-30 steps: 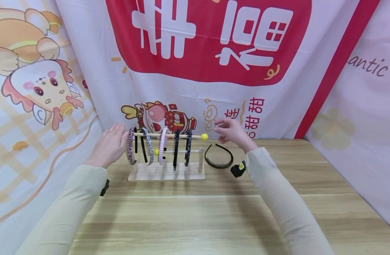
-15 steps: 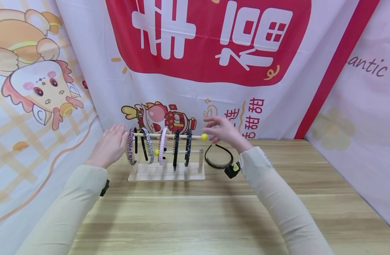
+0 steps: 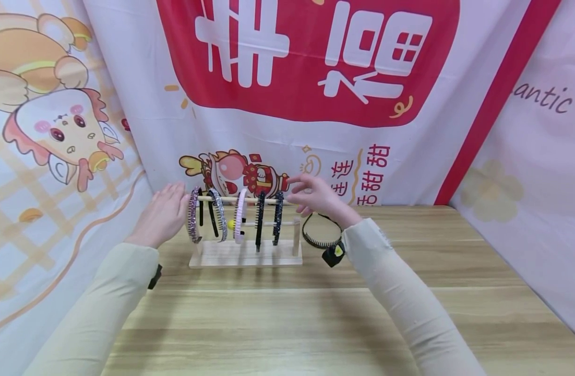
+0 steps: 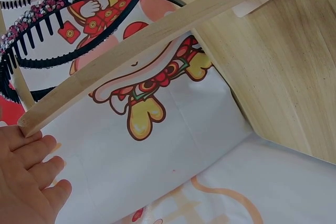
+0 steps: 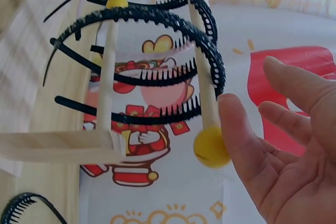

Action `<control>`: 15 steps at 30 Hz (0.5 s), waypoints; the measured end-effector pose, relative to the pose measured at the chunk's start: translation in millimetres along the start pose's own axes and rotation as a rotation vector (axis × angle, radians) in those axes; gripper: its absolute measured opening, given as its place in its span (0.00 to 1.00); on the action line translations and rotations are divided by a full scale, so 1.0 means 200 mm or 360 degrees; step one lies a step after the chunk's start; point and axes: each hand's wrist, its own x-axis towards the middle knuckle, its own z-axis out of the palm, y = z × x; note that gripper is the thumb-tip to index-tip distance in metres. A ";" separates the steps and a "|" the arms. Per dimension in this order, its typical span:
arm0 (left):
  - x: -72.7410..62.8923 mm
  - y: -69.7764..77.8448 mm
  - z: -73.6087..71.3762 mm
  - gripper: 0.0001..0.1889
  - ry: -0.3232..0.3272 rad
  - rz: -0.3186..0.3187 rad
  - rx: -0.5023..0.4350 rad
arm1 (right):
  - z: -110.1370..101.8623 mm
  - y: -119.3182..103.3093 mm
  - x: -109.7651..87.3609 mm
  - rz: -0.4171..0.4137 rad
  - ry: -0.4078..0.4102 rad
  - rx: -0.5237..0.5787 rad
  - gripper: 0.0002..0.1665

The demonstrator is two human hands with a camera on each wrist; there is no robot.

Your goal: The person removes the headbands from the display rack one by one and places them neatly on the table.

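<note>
Right fingers [image 5: 237, 124] apart, left fingers [image 4: 47, 172] straight beside the pale wooden rack [image 3: 245, 257]. I'd pinch the glittery dark headband [image 5: 219, 72] lightly, clearing the round yellow ball [image 5: 212, 147].

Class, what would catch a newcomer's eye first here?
Probably the large red panel with white characters, high on the white cloth. Below, five toothed pink, silver and dark headbands hang on a pale wooden rack between the left hand and the right hand.
</note>
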 end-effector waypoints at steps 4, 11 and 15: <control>0.00 0.00 0.00 0.31 0.0002 -0.0003 0.0000 | 0.04 0.00 0.00 0.0018 -0.0054 0.0022 0.31; -0.01 0.00 -0.01 0.31 0.0001 -0.0004 0.0002 | 0.10 -0.02 0.00 0.0072 -0.0086 -0.0030 0.35; 0.00 0.00 0.00 0.31 -0.0001 -0.0004 0.0003 | 0.13 -0.02 0.00 0.0098 -0.0096 -0.0032 0.36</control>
